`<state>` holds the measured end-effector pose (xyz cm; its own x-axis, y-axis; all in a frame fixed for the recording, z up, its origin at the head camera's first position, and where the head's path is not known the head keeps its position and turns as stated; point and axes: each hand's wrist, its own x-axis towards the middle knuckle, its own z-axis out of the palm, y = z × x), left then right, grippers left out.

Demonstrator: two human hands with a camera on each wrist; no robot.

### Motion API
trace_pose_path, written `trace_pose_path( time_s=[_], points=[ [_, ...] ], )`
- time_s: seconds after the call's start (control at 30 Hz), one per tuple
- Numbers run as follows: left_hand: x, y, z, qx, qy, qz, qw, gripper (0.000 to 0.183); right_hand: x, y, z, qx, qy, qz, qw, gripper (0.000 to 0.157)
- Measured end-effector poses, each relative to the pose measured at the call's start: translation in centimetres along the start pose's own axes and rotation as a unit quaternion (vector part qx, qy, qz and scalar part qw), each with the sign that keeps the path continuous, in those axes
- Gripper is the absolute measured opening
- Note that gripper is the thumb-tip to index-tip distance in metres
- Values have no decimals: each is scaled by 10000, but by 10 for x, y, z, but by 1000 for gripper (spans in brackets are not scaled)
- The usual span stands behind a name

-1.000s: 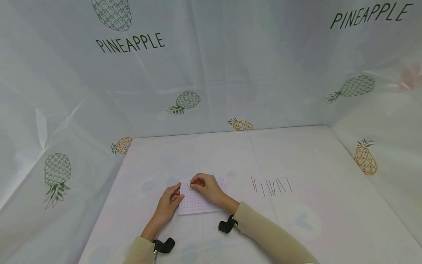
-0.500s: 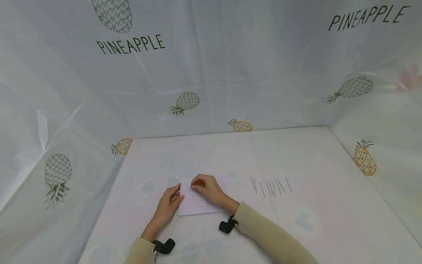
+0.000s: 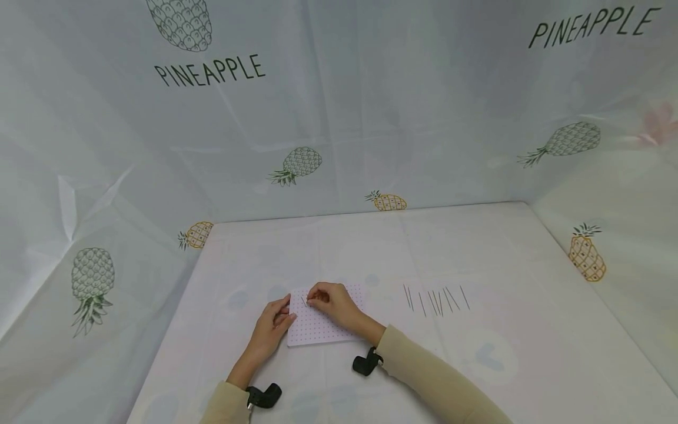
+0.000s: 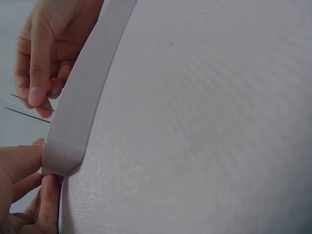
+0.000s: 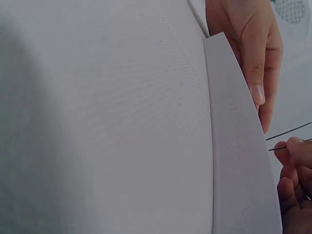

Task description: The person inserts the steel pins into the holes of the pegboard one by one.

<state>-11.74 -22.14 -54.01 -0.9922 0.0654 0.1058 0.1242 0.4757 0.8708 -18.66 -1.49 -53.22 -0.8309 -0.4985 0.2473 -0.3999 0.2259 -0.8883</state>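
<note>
A white board (image 3: 318, 333) with rows of small dots lies at the table's middle. My left hand (image 3: 268, 328) grips its left edge near the far corner, thumb at the top edge and fingers against the side. Over the board's far left part my right hand (image 3: 336, 306) pinches a thin dark needle-like rod (image 4: 20, 99), whose lower end meets the board's top. Beside it a second rod (image 4: 27, 114) stands tilted on the board, apart from the fingers; whether either end sits in a hole is hidden.
Several loose thin rods (image 3: 422, 304) lie in a row on the white-covered table (image 3: 371, 247), right of the board. A white curtain (image 3: 339, 118) printed with pineapples hangs behind and at both sides. Each wrist carries a black camera (image 3: 265, 396).
Almost nothing differs: the right hand stays pinching its rod at the same spot, with only a very slight shift. The left hand and board keep their places.
</note>
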Motion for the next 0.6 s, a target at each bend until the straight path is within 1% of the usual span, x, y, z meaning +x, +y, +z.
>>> trace_pose_path(
  time_s=[0.13,0.27,0.47,0.6],
  points=[
    [1,-1,0,23,-39,-59,10000,55,-1,1,-2,20,-59,11,10000,8],
    [2,-3,0,120,-50,-76,9999,55,-1,-1,-5,110,-71,112,9999,9],
    [1,-4,1,148,-37,-13,9999,54,-1,-2,-11,212,45,200,9996,10],
    [1,-3,0,170,-34,-55,9998,55,-1,0,-16,260,137,194,9994,11]
  ],
)
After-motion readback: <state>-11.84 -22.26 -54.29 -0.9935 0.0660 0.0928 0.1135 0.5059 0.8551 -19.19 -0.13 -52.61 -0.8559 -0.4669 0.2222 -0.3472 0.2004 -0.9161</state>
